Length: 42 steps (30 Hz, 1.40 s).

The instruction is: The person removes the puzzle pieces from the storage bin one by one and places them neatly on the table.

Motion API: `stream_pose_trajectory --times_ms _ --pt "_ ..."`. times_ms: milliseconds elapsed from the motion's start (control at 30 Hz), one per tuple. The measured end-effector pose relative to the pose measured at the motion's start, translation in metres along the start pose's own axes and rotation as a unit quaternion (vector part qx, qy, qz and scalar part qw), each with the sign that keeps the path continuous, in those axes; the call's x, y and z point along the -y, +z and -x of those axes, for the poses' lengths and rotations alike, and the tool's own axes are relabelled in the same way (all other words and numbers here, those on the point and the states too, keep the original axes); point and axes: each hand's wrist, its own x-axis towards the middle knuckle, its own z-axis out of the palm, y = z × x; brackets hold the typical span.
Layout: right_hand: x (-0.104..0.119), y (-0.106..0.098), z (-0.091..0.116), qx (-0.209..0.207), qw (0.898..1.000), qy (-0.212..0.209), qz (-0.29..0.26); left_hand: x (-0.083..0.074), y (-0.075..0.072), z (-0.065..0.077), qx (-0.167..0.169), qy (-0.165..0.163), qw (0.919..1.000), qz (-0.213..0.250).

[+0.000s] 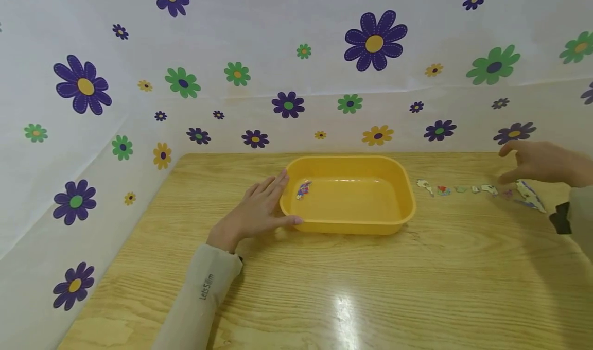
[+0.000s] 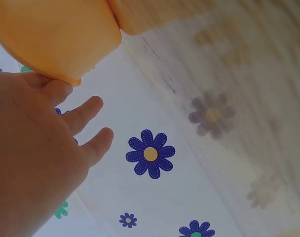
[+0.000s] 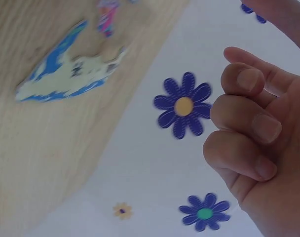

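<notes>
A yellow plastic tub [image 1: 343, 227] stands on the table, with one small colourful cut-out piece [image 1: 303, 190] inside at its left end. At that end my left hand [image 1: 257, 209] rests against the rim, its fingers stretched along the side and the thumb on the front corner; the left wrist view shows the fingers at the tub's edge. My right hand [image 1: 546, 162] hovers above the right part of the table, thumb and index finger spread apart, the other fingers curled in the right wrist view [image 3: 253, 128]. Below it lies a large white-and-blue cut-out piece [image 1: 530, 195]. I see nothing in its grasp.
A row of small flat pieces, among them a red one [image 1: 443, 190] and a pale one [image 1: 424, 186], runs rightward from the tub. A white sheet with printed flowers [image 1: 259, 31] hangs behind and to the left of the wooden table [image 1: 296, 283].
</notes>
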Motion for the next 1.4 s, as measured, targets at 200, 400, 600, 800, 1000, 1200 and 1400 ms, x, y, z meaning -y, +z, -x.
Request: stream_pose_trajectory --times_ms 200,400,600,800,1000,1200,1400 --pt "0.036 -0.012 -0.011 -0.024 0.999 -0.024 -0.024 0.000 0.000 0.000 0.001 -0.003 1.0000 -0.006" --pt "0.075 -0.020 -0.020 -0.045 0.996 -0.066 -0.036 0.001 0.001 -0.001 0.002 -0.003 1.0000 -0.003" --pt "0.103 -0.024 -0.027 -0.063 0.992 -0.106 -0.032 0.002 0.002 -0.003 -0.003 0.003 1.0000 -0.002" --pt "0.127 -0.028 -0.038 -0.062 0.988 -0.133 -0.048 0.003 0.003 -0.003 -0.001 -0.002 1.0000 -0.004" --pt "0.153 -0.033 -0.047 -0.063 0.984 -0.155 -0.066 0.003 0.002 -0.003 -0.003 0.000 1.0000 -0.007" --pt "0.176 -0.032 -0.055 -0.062 0.979 -0.179 -0.080 0.004 0.002 -0.004 -0.004 -0.001 0.9999 -0.010" --pt "0.196 -0.029 -0.062 -0.055 0.976 -0.190 -0.095 0.003 0.002 -0.003 -0.003 -0.001 1.0000 -0.006"
